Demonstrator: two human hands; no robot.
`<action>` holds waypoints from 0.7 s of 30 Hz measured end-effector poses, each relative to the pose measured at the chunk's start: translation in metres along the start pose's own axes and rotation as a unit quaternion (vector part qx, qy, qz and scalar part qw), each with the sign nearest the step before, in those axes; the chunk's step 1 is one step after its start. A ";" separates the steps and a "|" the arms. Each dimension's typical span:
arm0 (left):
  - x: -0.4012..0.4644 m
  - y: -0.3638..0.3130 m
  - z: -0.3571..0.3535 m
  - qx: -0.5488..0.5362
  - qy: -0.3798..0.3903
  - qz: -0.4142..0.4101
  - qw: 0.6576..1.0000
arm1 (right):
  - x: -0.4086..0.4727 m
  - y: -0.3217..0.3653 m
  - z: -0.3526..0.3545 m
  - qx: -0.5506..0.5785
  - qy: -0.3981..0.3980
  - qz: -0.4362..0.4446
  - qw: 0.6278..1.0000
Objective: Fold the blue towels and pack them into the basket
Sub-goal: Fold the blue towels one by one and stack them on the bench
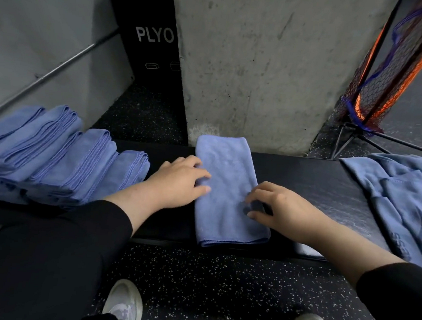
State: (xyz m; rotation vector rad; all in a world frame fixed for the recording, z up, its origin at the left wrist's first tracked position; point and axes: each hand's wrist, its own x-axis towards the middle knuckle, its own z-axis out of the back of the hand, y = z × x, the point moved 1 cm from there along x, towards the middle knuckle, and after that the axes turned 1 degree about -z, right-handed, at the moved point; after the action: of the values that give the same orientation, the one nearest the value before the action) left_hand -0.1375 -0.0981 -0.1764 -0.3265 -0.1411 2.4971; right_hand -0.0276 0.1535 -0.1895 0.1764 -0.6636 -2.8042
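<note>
Head view shows a black bench (pixel 304 174) running left to right across a speckled floor (pixel 207 286). One blue towel (pixel 228 186), folded into a long strip, lies across the bench's middle, reaching from the far edge to the near edge. Left hand (pixel 178 180) rests on the strip's left edge, fingers extended and relaxed. Right hand (pixel 282 208) rests at the strip's right edge, fingers bent with tips on the cloth; whether they pinch it cannot be told. Folded towels (pixel 53 157) are stacked at the bench's left end. Unfolded towels (pixel 404 195) lie heaped at the right end. Concrete pillar (pixel 258 62) stands behind the far edge.
</note>
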 end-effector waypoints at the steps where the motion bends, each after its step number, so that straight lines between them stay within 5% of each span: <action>1: -0.002 0.001 -0.002 0.012 0.051 -0.013 0.999 | 0.000 -0.001 -0.001 -0.007 -0.003 0.003 1.000; 4: -0.003 0.006 -0.009 0.041 0.116 -0.015 0.992 | -0.002 -0.004 -0.004 -0.045 -0.011 0.006 0.999; 11: 0.009 0.003 -0.013 0.063 0.029 -0.002 0.998 | -0.015 0.001 -0.004 -0.081 0.031 0.064 0.994; 16: -0.010 -0.012 -0.016 0.036 -0.099 -0.150 0.983 | -0.025 0.002 -0.013 -0.118 0.012 0.082 0.990; 21: -0.036 -0.023 -0.029 0.047 -0.055 -0.208 0.976 | -0.020 0.015 -0.021 -0.193 -0.062 0.086 0.975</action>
State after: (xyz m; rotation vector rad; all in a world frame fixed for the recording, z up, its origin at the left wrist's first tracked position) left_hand -0.0882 -0.1001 -0.1932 -0.1054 -0.1220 2.0970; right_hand -0.0013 0.1375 -0.2000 -0.1257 -0.1387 -2.7248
